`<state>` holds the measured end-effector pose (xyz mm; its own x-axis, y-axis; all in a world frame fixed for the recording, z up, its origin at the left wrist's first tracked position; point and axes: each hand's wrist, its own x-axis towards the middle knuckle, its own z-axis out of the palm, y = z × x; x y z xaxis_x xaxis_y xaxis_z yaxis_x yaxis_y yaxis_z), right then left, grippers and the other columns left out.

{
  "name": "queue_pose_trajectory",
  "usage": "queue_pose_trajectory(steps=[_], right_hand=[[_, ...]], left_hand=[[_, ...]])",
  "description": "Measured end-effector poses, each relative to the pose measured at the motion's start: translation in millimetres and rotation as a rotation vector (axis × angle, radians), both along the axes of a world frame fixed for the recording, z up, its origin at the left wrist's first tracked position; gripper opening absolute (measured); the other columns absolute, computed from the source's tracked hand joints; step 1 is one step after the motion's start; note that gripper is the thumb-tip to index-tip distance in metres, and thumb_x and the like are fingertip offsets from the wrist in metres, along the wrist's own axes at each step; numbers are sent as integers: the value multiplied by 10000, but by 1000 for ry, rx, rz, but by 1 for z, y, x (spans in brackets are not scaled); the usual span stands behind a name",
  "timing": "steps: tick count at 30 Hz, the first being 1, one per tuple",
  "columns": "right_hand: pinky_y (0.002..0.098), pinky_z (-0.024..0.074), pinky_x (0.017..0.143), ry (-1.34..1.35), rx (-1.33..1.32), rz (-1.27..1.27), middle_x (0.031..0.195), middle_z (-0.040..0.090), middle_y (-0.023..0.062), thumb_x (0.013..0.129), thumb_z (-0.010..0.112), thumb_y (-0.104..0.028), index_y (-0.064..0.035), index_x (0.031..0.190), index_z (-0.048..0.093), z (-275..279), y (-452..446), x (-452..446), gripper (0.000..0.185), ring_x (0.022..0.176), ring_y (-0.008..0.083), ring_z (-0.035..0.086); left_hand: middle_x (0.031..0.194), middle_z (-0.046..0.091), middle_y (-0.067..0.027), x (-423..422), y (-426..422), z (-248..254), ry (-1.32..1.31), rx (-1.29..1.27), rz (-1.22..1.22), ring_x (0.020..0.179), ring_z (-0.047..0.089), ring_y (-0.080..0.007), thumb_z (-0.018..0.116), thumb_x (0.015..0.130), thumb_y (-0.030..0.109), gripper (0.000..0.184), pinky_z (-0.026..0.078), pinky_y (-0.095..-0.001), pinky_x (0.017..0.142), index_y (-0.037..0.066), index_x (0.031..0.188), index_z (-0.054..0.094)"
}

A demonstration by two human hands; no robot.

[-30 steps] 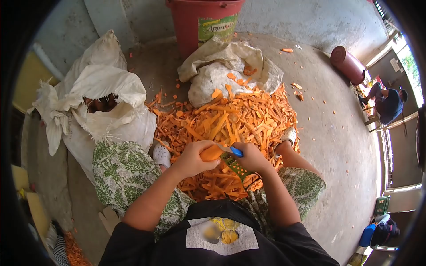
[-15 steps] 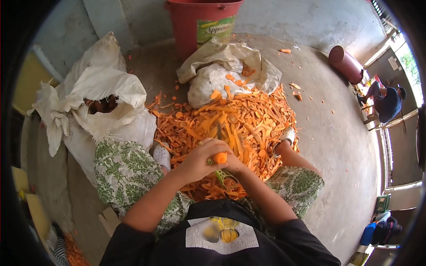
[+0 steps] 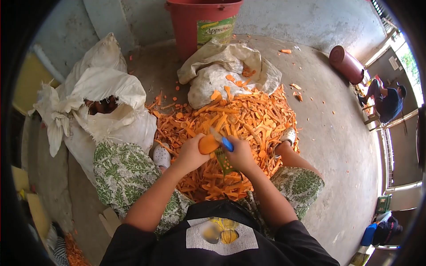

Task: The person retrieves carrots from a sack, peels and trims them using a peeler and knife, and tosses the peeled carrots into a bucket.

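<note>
My left hand (image 3: 191,153) is wrapped round an orange carrot (image 3: 208,145), its rounded end showing between the hands. In my right hand (image 3: 242,155) is a knife with a blue handle (image 3: 227,143); its blade (image 3: 216,134) points up and left, beside the carrot. A green perforated thing (image 3: 224,162) hangs just below the right hand; how it is held cannot be made out. Under and beyond both hands spreads a large heap of carrot peelings and pieces (image 3: 255,119) between my legs.
An open white sack (image 3: 128,126) stands at the left. A crumpled sack (image 3: 208,84) lies behind the heap, with a red bin (image 3: 186,26) beyond. At the right are a maroon container (image 3: 346,64) lying tilted and a seated person (image 3: 388,105).
Half a second ago my hands were together with the carrot end facing me. Now they are apart, and the blue handle and blade show again, a little higher than a second ago.
</note>
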<state>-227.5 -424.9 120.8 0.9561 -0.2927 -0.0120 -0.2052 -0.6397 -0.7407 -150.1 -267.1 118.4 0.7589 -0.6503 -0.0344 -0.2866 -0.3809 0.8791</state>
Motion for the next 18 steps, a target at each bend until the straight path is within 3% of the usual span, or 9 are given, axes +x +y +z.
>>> queue_pose_trajectory(steps=[7, 13, 15, 18], right_hand=[[415, 388, 533, 159, -84, 90, 565, 489, 188, 724, 562, -120, -15, 716, 496, 14, 2, -10, 123, 572, 365, 510], [445, 405, 571, 132, -62, 140, 596, 520, 214, 687, 538, -100, 2, 693, 493, -2, -9, -9, 111, 608, 391, 524], [444, 406, 572, 116, -10, 214, 598, 515, 227, 672, 541, -100, 8, 674, 498, -7, -16, -6, 116, 602, 400, 516], [430, 425, 574, 140, -17, 181, 607, 532, 226, 709, 533, -125, 12, 723, 551, -3, -15, -4, 139, 602, 385, 540]], left_hand=[[749, 602, -126, 2, 0, 15, 69, -93, 39, 705, 608, -242, 660, 614, 80, 290, 451, -307, 620, 14, 875, 552], [750, 600, -119, 4, 6, 19, 34, -62, -125, 680, 593, -218, 658, 601, 78, 316, 445, -307, 627, 9, 892, 553], [788, 603, -80, 5, 8, 19, 185, -121, -230, 706, 567, -133, 653, 581, 80, 395, 428, -270, 647, 2, 954, 551], [788, 600, -85, 5, 9, 17, 217, -101, -229, 719, 578, -154, 668, 577, 98, 381, 431, -267, 656, 14, 929, 549]])
